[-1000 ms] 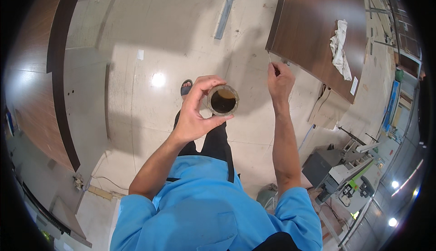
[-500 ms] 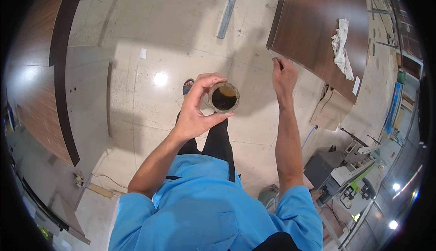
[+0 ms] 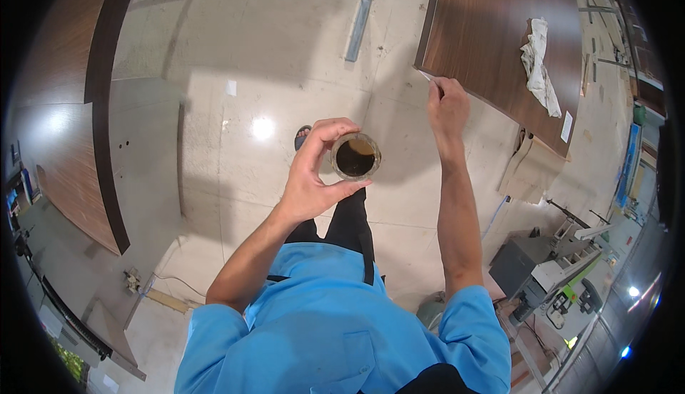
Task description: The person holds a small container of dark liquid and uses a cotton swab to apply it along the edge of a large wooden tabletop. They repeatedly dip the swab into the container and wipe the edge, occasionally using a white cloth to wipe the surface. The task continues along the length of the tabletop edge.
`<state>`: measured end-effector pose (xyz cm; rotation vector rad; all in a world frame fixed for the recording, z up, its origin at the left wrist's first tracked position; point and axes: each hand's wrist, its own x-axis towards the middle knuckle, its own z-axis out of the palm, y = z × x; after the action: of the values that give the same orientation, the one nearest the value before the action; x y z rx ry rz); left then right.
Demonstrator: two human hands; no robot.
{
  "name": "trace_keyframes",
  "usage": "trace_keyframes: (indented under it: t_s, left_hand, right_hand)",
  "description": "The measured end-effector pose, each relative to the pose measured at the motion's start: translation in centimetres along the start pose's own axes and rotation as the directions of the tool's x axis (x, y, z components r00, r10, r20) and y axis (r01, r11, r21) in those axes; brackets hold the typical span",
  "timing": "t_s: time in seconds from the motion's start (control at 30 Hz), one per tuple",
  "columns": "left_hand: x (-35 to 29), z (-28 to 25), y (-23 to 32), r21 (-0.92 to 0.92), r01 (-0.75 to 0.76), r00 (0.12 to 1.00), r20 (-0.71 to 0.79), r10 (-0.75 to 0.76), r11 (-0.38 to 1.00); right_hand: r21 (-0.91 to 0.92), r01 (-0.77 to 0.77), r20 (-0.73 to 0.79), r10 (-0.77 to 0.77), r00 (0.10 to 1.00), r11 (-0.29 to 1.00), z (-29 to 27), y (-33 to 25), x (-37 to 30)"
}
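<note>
My left hand [image 3: 312, 171] is wrapped around a round open jar [image 3: 377, 146] in front of my body, thumb on the near side and fingers on the far side. Dark brown liquid [image 3: 354, 159] fills part of it, with a lighter amber patch by the far wall. At the near left corner of a dark wood-grain panel [image 3: 485, 37], my right hand [image 3: 449, 105] is closed in a pinch. A thin pale tip shows between its fingers and the panel edge; its kind is too small to make out. A crumpled white cloth [image 3: 539, 69] lies on the panel.
Another wood-grain panel with a dark edge [image 3: 103, 130] stands at the left. A metal leg [image 3: 359, 27] rests on the floor ahead. Brown sheet material [image 3: 529, 169] hangs below the right panel. A grey machine [image 3: 524, 262] stands at the lower right, and a cable [image 3: 178, 278] lies at lower left.
The whole view has shifted slightly. My right hand stays at the panel corner, its pinch a little closer to the edge. My left hand keeps the jar in about the same place.
</note>
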<state>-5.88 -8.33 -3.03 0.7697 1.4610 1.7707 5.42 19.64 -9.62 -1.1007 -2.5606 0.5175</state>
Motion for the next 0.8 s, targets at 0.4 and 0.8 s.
trace_keyframes:
  t_s: [0.4,0.8]
  left_hand:
    - [-0.1,1.3,0.4,0.010,0.015,1.000,0.020,-0.015,1.000]
    - [-0.3,3.1,4.3,-0.010,0.088,0.978,0.192,-0.084,0.996]
  right_hand:
    - [-0.032,0.033,-0.023,-0.034,0.999,0.999,1.1,0.7,-0.2]
    - [0.828,-0.441,0.282,0.423,0.861,0.346,-9.6,-4.5,-10.3]
